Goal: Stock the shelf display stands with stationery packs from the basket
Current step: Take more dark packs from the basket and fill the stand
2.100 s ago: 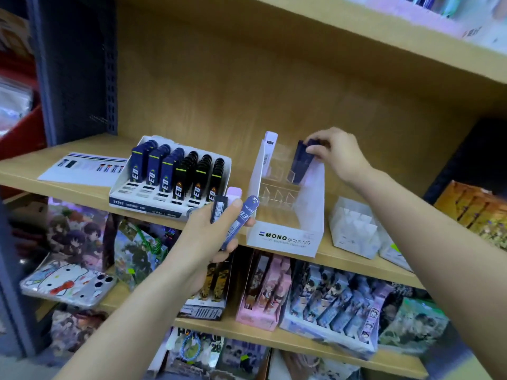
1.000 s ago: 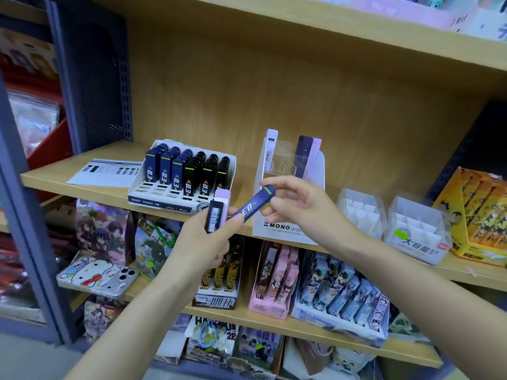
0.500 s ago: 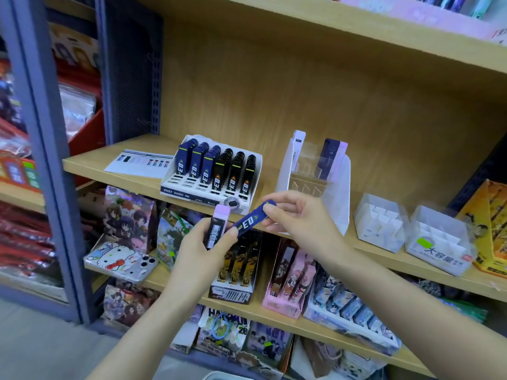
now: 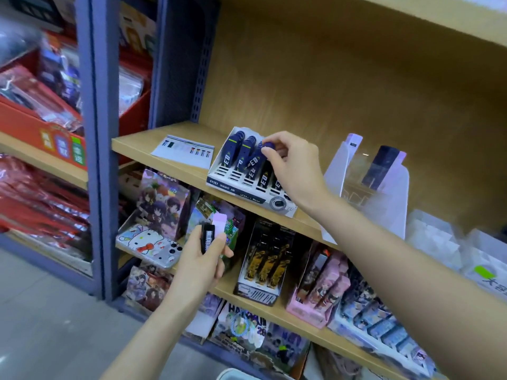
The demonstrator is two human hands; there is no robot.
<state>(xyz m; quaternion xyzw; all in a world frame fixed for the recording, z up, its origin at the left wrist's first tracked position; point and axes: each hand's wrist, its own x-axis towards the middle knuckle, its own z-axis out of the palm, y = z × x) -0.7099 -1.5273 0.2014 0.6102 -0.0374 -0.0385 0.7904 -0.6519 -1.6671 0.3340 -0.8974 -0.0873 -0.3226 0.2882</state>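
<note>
My right hand (image 4: pixel 290 165) pinches the top of a blue lead pack (image 4: pixel 253 161) and holds it tilted over the third row of the white slotted display stand (image 4: pixel 238 185) on the wooden shelf (image 4: pixel 153 144). That stand holds rows of blue and black packs. My left hand (image 4: pixel 203 259) is lower, in front of the shelf below, and grips a black pack (image 4: pixel 206 237) and a pale pink pack (image 4: pixel 219 224) together. A tall white and clear display stand (image 4: pixel 395 187) to the right holds a dark pack and a pink one.
A printed card (image 4: pixel 182 150) lies flat on the shelf left of the slotted stand. Clear divided boxes (image 4: pixel 433 239) stand at the far right. Lower shelves carry boxed goods and a phone case (image 4: pixel 148 242). A blue upright post (image 4: pixel 93 133) borders the shelf on the left.
My right hand has taken the blue pack out of my left hand and carried it up to the slotted stand. My left hand has dropped lower with two packs. The view has swung left.
</note>
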